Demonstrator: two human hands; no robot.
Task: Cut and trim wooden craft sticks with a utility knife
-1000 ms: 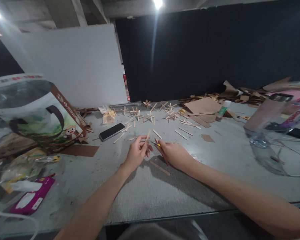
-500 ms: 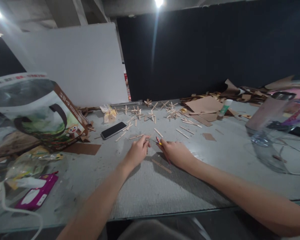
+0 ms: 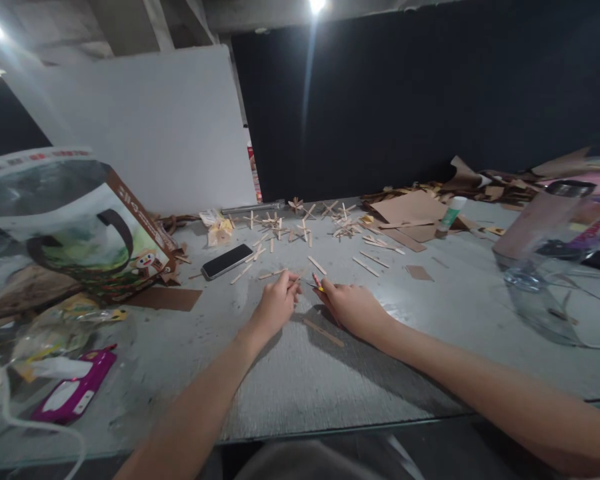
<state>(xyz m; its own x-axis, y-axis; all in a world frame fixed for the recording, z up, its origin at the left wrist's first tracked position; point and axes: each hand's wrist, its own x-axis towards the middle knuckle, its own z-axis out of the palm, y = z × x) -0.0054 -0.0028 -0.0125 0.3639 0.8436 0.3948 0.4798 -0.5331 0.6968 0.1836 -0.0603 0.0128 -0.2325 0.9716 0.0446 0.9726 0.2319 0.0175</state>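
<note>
Left hand (image 3: 279,300): thumb and fingers pinching a small wooden stick (image 3: 301,275), its free end towards the right hand (image 3: 353,303), which is closed around a red-and-yellow tool (image 3: 321,289), metal tip just beside the stick. Loose stick (image 3: 323,332): flat on the table (image 3: 265,393), nearer the body than both grips. Handling, as judged: a firm pinch, tip square to the wood, fingertips clear of the metal.

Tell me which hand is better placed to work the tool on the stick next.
Probably the right hand: it grips the red-and-yellow tool, whose metal tip points toward the left hand. The left appears to pinch a small wooden stick, partly hidden, so it seems suited to steadying.
</note>
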